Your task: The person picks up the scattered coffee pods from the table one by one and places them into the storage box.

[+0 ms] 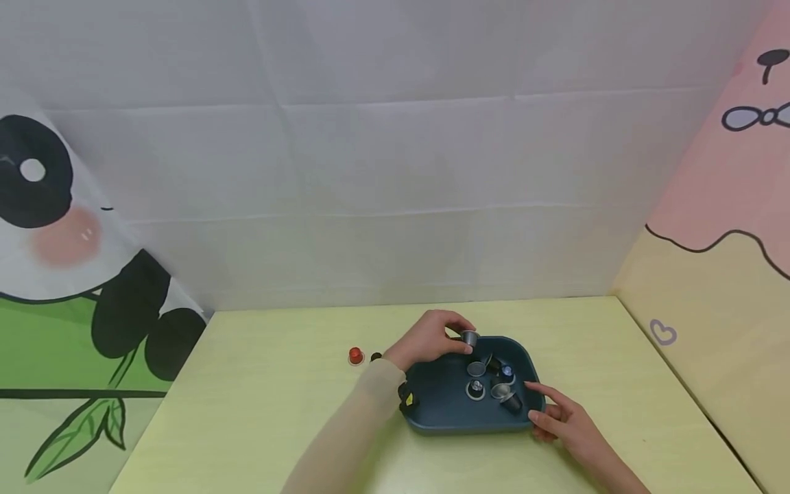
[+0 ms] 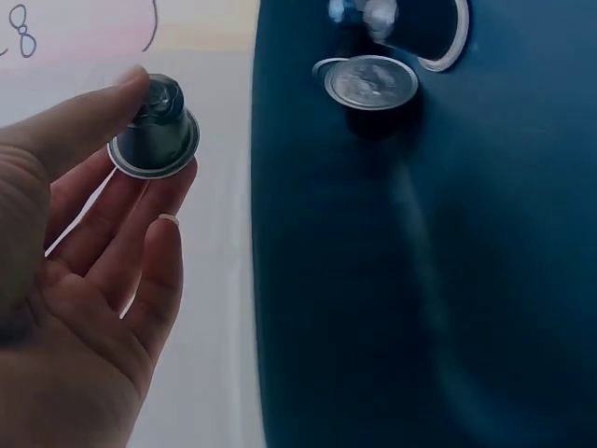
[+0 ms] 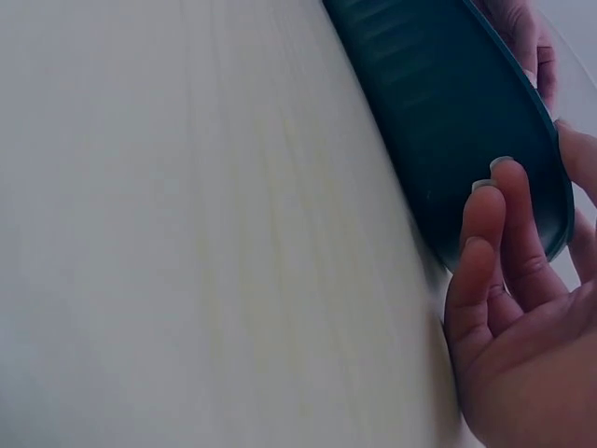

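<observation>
My left hand [image 1: 434,337] pinches a dark grey coffee capsule [image 1: 470,338] between thumb and fingertips, over the far edge of a dark teal tray [image 1: 438,420]. In the left wrist view the held capsule [image 2: 155,135] has its wide rim facing down, with the thumb across its narrow end. Several coffee capsules [image 1: 475,390] lie in the right half of the tray, some upright, some tipped over. At the tray's right end my right hand [image 1: 564,420] grips the rim; the right wrist view shows its fingers [image 3: 483,224] against the outer wall.
A red coffee capsule [image 1: 355,355] stands on the pale yellow table [image 1: 259,384] left of the tray, and a dark one [image 1: 376,357] shows partly behind the left wrist. Black pieces with a yellow mark [image 1: 408,398] sit at the tray's left end. A white cloth wall [image 1: 382,261] rises behind.
</observation>
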Demonstrator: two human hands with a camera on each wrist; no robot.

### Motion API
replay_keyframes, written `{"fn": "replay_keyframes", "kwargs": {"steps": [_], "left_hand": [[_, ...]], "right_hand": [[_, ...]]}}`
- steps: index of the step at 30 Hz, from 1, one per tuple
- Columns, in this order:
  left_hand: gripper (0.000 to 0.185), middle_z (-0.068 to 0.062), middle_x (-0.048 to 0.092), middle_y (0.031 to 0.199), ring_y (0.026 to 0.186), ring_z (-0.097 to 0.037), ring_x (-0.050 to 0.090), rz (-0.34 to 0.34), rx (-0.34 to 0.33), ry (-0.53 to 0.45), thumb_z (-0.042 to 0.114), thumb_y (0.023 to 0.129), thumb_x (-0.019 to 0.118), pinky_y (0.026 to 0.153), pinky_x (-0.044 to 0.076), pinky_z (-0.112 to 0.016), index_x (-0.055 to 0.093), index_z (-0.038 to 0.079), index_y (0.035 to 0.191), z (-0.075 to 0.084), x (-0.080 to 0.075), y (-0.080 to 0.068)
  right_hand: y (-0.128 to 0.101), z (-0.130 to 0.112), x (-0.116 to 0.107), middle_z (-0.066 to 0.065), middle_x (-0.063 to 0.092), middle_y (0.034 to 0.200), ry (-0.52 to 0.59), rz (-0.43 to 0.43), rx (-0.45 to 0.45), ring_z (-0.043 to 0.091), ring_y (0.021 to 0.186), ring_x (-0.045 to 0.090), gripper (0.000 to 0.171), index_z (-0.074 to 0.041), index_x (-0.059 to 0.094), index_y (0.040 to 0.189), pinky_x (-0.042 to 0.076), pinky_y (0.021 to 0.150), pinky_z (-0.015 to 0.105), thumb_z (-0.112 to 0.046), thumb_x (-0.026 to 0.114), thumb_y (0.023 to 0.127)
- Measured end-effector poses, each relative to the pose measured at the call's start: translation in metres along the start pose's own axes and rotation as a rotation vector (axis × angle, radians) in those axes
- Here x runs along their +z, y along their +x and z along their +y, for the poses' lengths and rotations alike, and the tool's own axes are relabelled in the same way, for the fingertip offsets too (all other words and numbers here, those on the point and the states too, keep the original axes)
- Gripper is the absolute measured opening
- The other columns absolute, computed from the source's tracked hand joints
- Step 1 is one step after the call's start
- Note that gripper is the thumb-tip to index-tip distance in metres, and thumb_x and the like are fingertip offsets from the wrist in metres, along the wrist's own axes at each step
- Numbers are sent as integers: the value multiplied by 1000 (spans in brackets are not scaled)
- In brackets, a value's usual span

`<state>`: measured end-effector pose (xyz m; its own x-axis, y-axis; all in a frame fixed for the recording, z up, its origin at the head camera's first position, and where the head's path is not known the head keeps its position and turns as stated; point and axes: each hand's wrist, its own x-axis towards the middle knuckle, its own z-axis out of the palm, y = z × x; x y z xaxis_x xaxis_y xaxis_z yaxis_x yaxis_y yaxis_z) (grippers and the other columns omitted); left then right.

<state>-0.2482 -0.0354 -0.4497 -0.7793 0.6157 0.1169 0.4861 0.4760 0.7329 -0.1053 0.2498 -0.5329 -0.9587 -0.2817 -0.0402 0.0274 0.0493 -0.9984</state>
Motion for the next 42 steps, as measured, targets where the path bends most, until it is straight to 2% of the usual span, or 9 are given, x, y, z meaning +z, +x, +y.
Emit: {"fn": "replay_keyframes", "kwargs": {"steps": [5, 13, 20, 29, 36, 42], "left_hand": [[31, 14, 69, 99, 95, -3, 62, -32, -27, 3, 22, 83, 84, 87, 50, -27, 74, 19, 112, -1, 4, -1], [31, 13, 70, 97, 99, -6, 65, -92, -49, -57, 19, 82, 84, 84, 51, -24, 74, 18, 111, 2, 7, 2], [31, 14, 69, 97, 99, -5, 64, -119, -71, -11, 20, 81, 85, 83, 50, -22, 74, 18, 110, -4, 15, 5], [27, 13, 70, 94, 89, -1, 64, -219, -29, 0, 14, 82, 84, 77, 50, -20, 75, 16, 108, -9, 21, 4], [28, 14, 70, 95, 95, -5, 64, -209, -43, 0, 12, 81, 84, 78, 50, -20, 76, 17, 107, -12, 31, 3], [28, 15, 70, 98, 96, -2, 61, -213, -59, 45, 12, 80, 85, 81, 49, -20, 76, 19, 105, -12, 36, 4]], "right_hand": [[-1, 0, 0, 2, 58, 73, -1, 4, 16, 15, 66, 59, 44, -13, 53, 141, 54, 66, 29, -9, 63, 98], [-1, 0, 0, 4, 58, 74, 1, 6, 20, 16, 66, 59, 45, -12, 52, 142, 54, 66, 29, -8, 63, 98], [-1, 0, 0, 3, 58, 74, -1, 13, 37, 15, 67, 60, 45, -13, 52, 142, 55, 68, 29, -9, 63, 99], [-1, -1, 0, 3, 60, 75, -8, 12, 36, 15, 68, 61, 48, -5, 48, 143, 56, 69, 29, -10, 63, 99], [-1, 0, -2, 3, 60, 75, -3, 14, 43, 15, 68, 61, 45, -15, 53, 142, 55, 69, 29, -10, 63, 99], [0, 2, -1, 4, 60, 75, -15, 23, 41, 16, 67, 61, 45, -12, 52, 142, 55, 68, 30, -9, 63, 99]]}}
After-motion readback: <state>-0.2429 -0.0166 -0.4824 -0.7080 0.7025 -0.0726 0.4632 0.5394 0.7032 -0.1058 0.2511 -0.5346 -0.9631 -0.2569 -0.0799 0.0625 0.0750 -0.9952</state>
